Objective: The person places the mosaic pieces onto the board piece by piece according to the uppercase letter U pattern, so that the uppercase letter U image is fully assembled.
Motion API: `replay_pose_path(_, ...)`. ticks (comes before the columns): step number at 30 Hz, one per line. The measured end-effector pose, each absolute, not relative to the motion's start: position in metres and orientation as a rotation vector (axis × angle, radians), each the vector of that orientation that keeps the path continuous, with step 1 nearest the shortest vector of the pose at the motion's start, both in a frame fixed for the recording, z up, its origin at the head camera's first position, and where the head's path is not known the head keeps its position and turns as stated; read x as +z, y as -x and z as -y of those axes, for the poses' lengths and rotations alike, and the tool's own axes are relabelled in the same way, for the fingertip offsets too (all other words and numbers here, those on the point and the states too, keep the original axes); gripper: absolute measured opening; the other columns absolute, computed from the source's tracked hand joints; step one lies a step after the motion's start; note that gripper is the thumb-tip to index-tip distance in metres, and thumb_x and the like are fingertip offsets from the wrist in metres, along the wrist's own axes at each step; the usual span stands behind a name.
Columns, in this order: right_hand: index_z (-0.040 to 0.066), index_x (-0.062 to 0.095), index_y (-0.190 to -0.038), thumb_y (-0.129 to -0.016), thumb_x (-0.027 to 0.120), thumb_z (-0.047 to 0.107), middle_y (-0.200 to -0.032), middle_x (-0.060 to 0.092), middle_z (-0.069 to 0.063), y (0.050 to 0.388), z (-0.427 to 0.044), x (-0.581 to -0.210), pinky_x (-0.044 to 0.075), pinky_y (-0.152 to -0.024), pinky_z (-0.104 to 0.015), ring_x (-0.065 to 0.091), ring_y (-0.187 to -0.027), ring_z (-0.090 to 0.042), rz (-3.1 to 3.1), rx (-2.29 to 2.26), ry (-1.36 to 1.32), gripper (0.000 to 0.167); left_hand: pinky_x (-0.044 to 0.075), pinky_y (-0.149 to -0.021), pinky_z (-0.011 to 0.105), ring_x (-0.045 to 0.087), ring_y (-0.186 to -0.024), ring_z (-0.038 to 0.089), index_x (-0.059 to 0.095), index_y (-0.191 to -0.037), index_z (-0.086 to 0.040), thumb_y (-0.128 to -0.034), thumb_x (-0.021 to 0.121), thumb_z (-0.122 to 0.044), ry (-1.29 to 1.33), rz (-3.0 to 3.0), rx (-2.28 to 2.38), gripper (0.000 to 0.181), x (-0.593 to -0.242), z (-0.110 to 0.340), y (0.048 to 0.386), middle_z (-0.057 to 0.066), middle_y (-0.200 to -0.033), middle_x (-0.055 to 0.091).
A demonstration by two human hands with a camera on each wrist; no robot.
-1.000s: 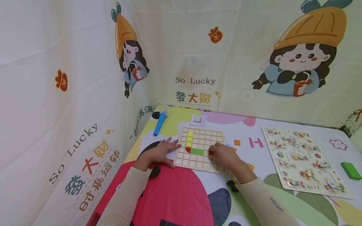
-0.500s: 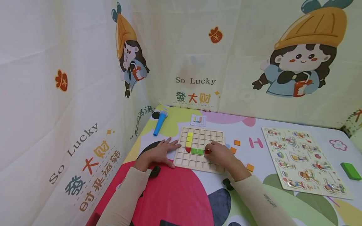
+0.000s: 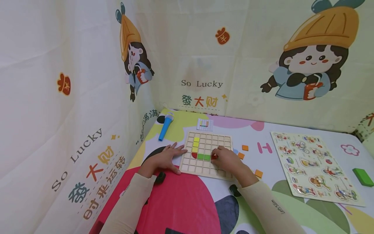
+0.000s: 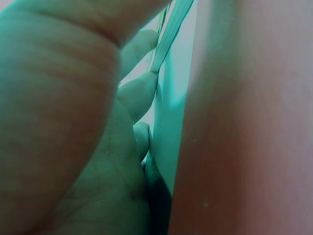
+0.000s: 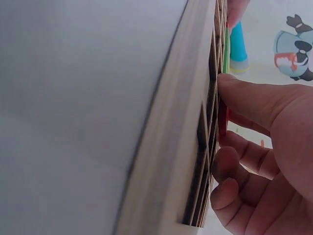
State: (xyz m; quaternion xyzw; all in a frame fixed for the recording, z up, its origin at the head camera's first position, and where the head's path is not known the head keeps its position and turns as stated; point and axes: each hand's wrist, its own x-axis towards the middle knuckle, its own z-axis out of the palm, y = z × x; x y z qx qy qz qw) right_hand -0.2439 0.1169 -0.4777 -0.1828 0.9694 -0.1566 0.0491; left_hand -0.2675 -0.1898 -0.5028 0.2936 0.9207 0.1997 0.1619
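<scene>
A wooden grid board [image 3: 191,168] lies on the table, with yellow squares [image 3: 195,144] in a column, a red rounded piece [image 3: 194,155] below them and green squares [image 3: 203,157] to its right. My right hand [image 3: 229,161] pinches a second red piece [image 3: 214,157] at the right end of the green ones; in the right wrist view this red piece [image 5: 223,117] sits between thumb and fingers at the grid. My left hand [image 3: 165,158] lies with spread fingers against the board's left edge; the left wrist view shows its fingertips [image 4: 146,81] touching that edge.
Orange squares [image 3: 245,148] lie right of the board, near a bit of blue. A small pattern card [image 3: 205,124] and a blue toy microphone [image 3: 165,127] are behind it. Farther right are a picture puzzle board [image 3: 314,165] and a green block [image 3: 363,177].
My right hand has moved left across the board with the red piece, up to the green squares, and has barely moved in the last half second. My left hand has stayed in place.
</scene>
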Motion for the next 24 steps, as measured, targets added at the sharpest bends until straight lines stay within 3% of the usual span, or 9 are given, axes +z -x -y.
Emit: replay_pose_path(24,0.020,0.071,-0.105,-0.085,0.077,0.027,-0.091,0.055,0.004,0.2450,-0.1153,-0.4782,0.050,-0.071,-0.031,0.054,-0.077,-0.013,-2.939,-0.475,0.529,0.022,0.003,-0.116,0.049,-0.002,-0.148,0.023,0.030,-0.153,-0.036,-0.0641,0.086,-0.052,-0.808,-2.620,0.589,0.107,-0.5004,0.1899,0.2657,-0.009,-0.160,0.018)
